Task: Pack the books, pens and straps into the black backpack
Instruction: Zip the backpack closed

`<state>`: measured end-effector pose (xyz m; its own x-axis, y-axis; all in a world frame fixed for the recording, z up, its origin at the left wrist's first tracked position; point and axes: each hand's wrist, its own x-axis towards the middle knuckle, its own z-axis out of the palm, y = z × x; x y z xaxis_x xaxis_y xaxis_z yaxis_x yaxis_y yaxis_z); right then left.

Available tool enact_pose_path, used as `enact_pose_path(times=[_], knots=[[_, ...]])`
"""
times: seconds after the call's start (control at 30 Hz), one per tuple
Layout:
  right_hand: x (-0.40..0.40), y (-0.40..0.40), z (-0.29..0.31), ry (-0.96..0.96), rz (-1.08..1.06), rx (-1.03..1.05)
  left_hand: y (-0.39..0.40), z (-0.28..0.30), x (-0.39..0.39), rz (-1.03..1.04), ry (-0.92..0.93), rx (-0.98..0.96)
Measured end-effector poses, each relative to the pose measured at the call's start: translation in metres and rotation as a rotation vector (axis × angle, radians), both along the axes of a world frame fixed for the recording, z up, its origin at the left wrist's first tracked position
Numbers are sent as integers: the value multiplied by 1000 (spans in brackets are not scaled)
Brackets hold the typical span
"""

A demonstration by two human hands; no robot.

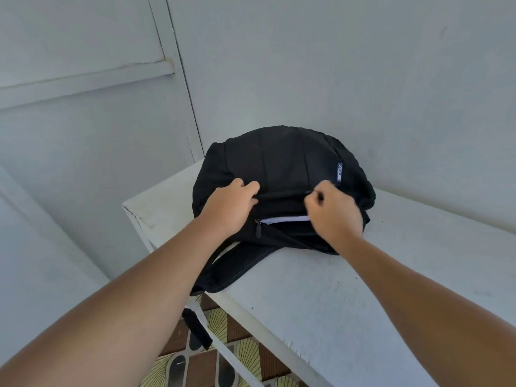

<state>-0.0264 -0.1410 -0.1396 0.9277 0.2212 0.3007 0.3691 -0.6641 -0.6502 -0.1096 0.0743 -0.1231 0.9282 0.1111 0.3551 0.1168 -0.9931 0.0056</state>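
Black fabric backpack [282, 174] lay flat near the far left corner of the white painted bench [363, 303], one padded strap [237, 266] trailing over the left edge. Left hand [229, 208] gripped the fabric beside a zip line, fingers curled into it. Right hand [335, 213] was bunched tight, apparently pinching a zip pull, though the pull itself was hidden by the fingers. Step looked like zipping an upper compartment; whether opening or closing couldn't be told. Next move would need steady tension from the left while the right ran the slider along. A lower pocket gaped, showing a white strip [287, 220], contents unclear. No books or pens visible; possibly already inside.
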Motion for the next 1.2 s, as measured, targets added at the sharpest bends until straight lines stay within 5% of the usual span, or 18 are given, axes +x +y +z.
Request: enact_pose_path(times=[0.3, 0.4, 0.47, 0.57, 0.7, 0.83, 1.03, 1.2], knots=[[13, -21, -21, 274, -289, 471, 5, -7, -2, 30, 4, -96], [-18, 1, -22, 222, -304, 723, 6, -3, -9, 17, 37, -215], [-40, 18, -31, 168, -139, 645, 4, -2, -17, -8, 46, -292], [-59, 45, -54, 133, 182, 178, 1, -13, -31, -9, -146, -241], [-59, 69, -57, 81, 180, -74, 0, -46, -48, -8, -318, -35], [-52, 75, -64, 40, 170, -134, -3, -72, -48, 61, -192, 89], [-48, 55, -66, -85, 290, -171, -13, -72, -30, 129, -226, 93], [-32, 23, -58, -131, 177, -176, -7, -81, -18, 161, -231, 94]])
